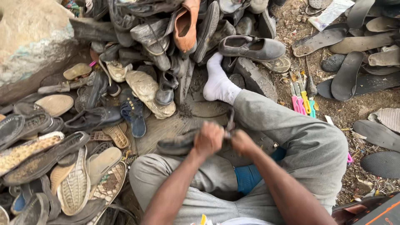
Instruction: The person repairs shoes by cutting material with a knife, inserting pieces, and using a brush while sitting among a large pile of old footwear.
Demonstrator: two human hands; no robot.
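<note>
Left hand clenched on dark shoe, bracing it over lap. Right hand closed around thin tool at shoe's end. Spare soles within reach.

Bare brown dirt ground carries everything, scattered with small debris. A heap of worn dark shoes covers the upper centre of the frame, with one orange-brown leather shoe standing out and a grey slip-on shoe at the heap's right edge. Loose tan and black shoe soles lie overlapping across the lower left. Flat dark insoles and soles spread over the upper right. Pink, yellow and green handled tools lie together on the dirt right of centre. A large pale rock sits in the upper left corner.
</note>
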